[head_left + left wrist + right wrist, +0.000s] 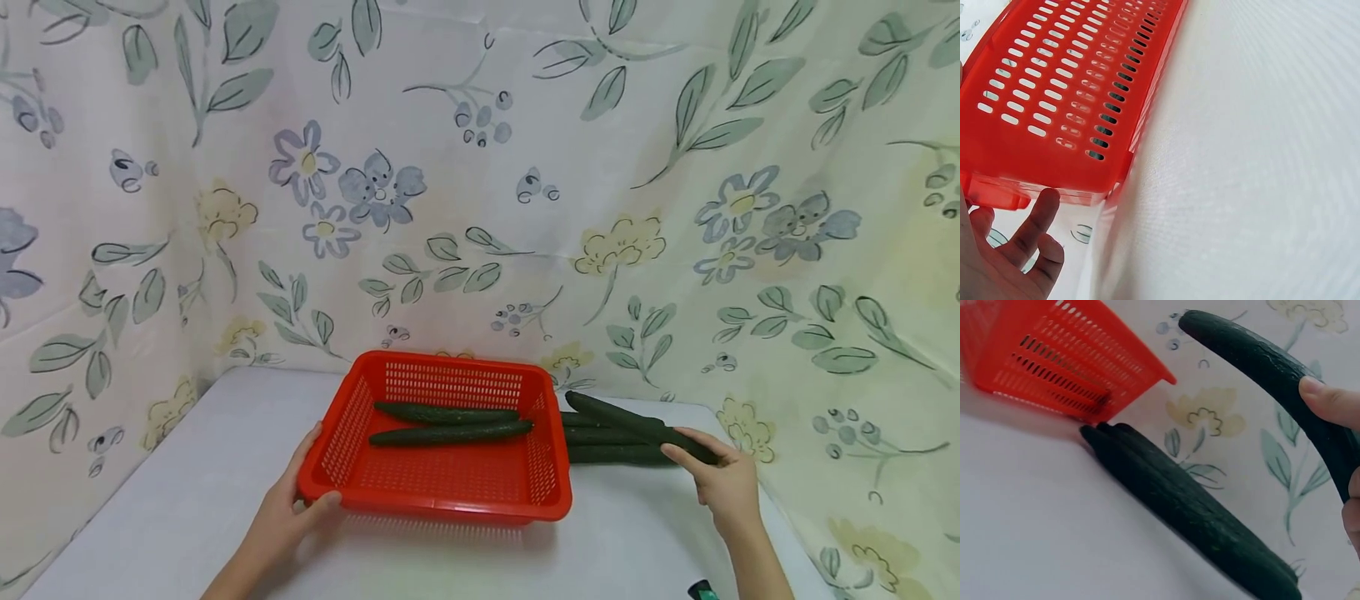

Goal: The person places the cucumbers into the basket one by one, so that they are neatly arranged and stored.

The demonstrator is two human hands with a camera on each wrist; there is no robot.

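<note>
My right hand [726, 483] grips a dark green cucumber [1254, 359] near one end, thumb along its side, and holds it raised over several cucumbers [622, 454] lying side by side on the table. The held one's far end points toward the basket. With my left hand [288, 504] I hold the left rim of a red plastic basket [442, 502], thumb over its front corner. Two cucumbers [450, 434] lie inside the basket, toward its back wall. In the left wrist view, the fingers [1038, 215] reach under the rim at the slotted basket wall [1029, 140].
A white cloth-covered table [225, 450] carries everything. Floral fabric [480, 183] hangs behind it and along the sides. A small dark-and-green object [702, 590], partly cut off, lies at the front edge near my right forearm.
</note>
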